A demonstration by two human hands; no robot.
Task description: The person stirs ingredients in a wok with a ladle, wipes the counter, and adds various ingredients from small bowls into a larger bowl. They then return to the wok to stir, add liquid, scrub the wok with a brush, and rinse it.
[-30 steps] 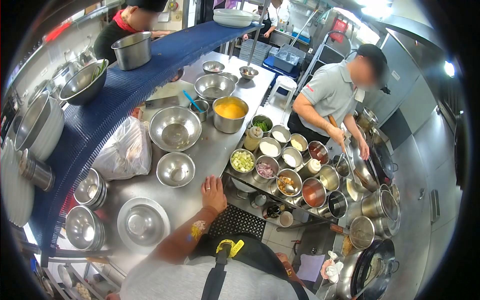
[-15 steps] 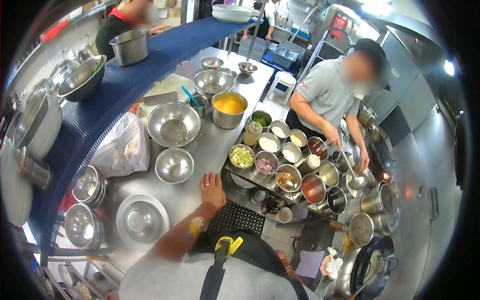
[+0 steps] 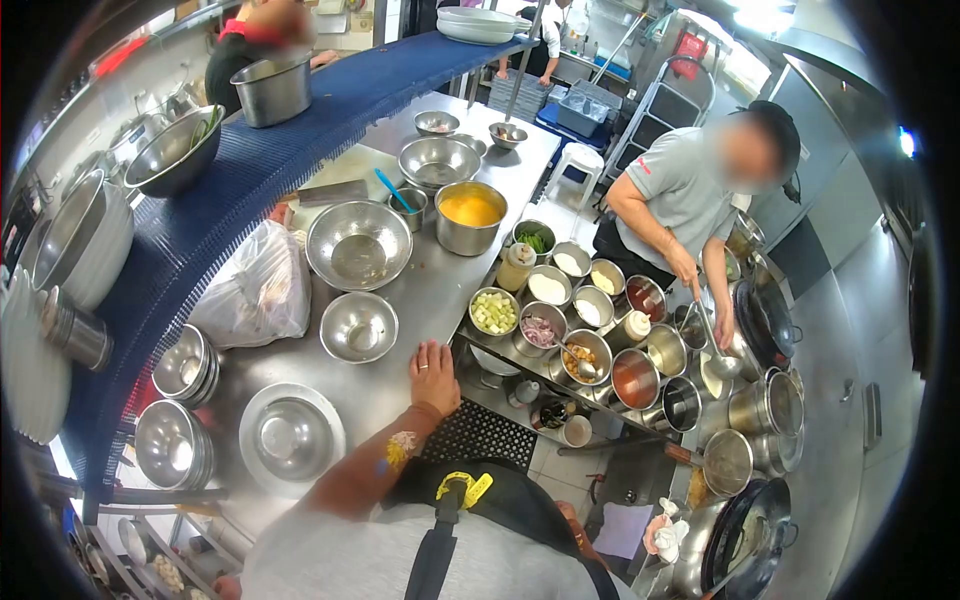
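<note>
Where the counter (image 3: 425, 295) ends, the left hand (image 3: 434, 378) rests.

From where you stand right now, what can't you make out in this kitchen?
All in the head view:
What is inside the white plastic bag: its cloudy folds hide it.
The bottom of the pot: its orange contents cover it.
The counter under the left hand: the hand covers it.
The right hand: out of sight, perhaps behind the body.
</note>
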